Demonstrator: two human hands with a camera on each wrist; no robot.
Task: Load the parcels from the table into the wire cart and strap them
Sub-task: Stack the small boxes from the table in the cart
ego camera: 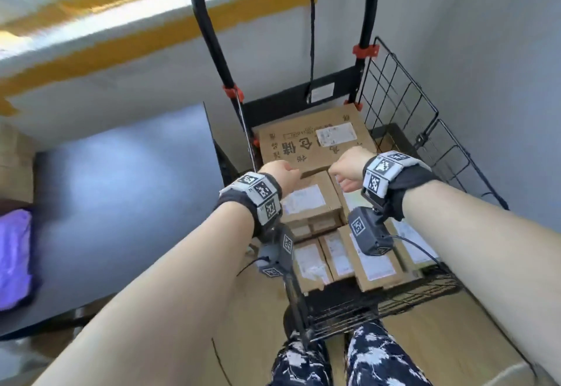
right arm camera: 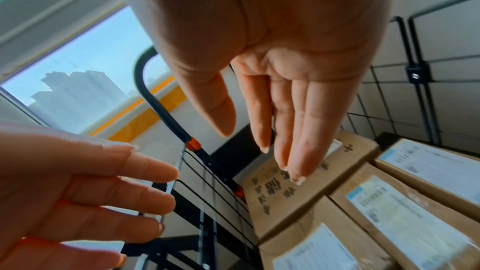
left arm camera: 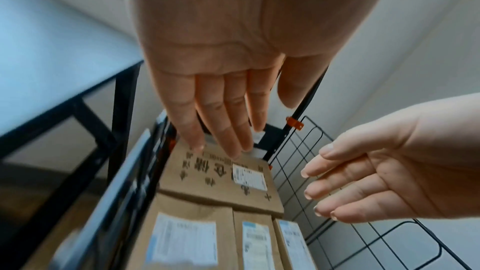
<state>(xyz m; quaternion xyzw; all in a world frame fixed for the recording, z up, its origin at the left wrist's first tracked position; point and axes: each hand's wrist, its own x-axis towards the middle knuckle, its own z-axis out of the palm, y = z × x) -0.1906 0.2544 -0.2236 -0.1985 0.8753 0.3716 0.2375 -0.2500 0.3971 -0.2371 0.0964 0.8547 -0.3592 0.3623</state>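
Presently both hands are empty, fingers straight and apart: the left hand (left arm camera: 228,81) and right hand (right arm camera: 283,81) hover just above the large parcel (ego camera: 315,140), which lies atop smaller parcels (ego camera: 306,203) inside the wire cart (ego camera: 403,106). Beyond the fingertips hangs a black strap (ego camera: 311,36), not yet grasped. Likely risk: unstrapped, the top box could slide off once the cart moves.

Bare forearms, no sleeves. Left wrist band (ego camera: 252,197): black cuff under grey-white blocks printed with black-and-white square markers. Right wrist band (ego camera: 391,173): same build. Dark grey camera box (ego camera: 368,234) slung below right wrist, marker on its face, thin black cable trailing right. Similar box (ego camera: 280,253) below left wrist, cable too. Trousers (ego camera: 343,358): dark navy, white floral print. Fingernails unpainted.
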